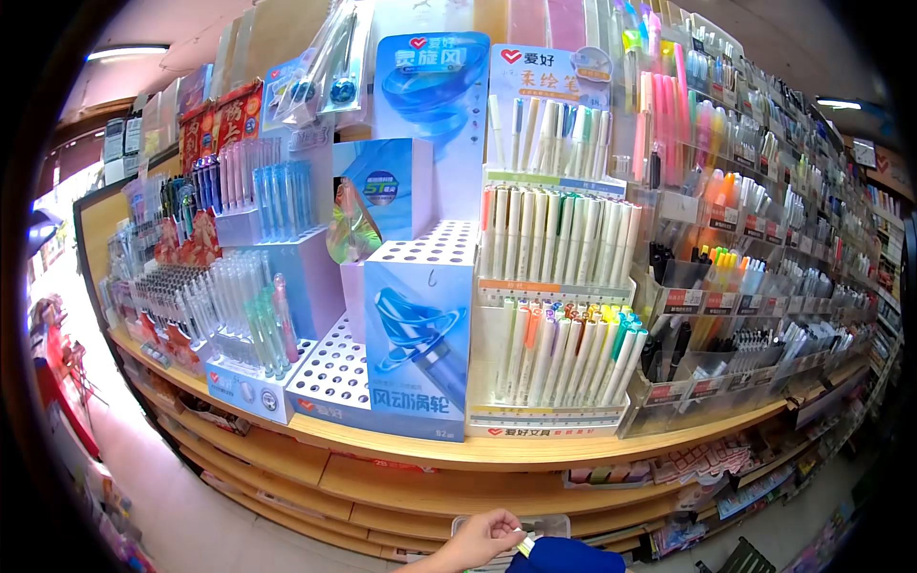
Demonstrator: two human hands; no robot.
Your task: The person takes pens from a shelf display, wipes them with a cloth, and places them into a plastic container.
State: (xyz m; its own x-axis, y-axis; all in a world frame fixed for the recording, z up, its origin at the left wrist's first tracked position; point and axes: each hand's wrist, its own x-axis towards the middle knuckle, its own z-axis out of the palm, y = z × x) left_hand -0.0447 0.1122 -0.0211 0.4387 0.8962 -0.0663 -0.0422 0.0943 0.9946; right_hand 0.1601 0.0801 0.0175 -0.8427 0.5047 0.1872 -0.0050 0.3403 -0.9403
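Observation:
At the bottom edge of the head view, my left hand (480, 541) reaches in from the lower left. Its fingers are closed in a pinch on a small white and yellow piece (524, 543), whose kind is too small and covered to make out. Touching or just beside that piece is a dark blue cloth-like thing (565, 558), cut off by the frame. Behind the hand shows the rim of a clear plastic box (559, 524). My right hand does not show.
Above stands a wooden shelf (535, 453) with a blue cardboard pen display (417, 349) full of holes. White-barrelled markers (564, 358) fill tiered racks beside it. Clear gel pens (239, 296) stand left; clear pen bins (707, 382) line the right. Lower wooden shelves (420, 492) run below.

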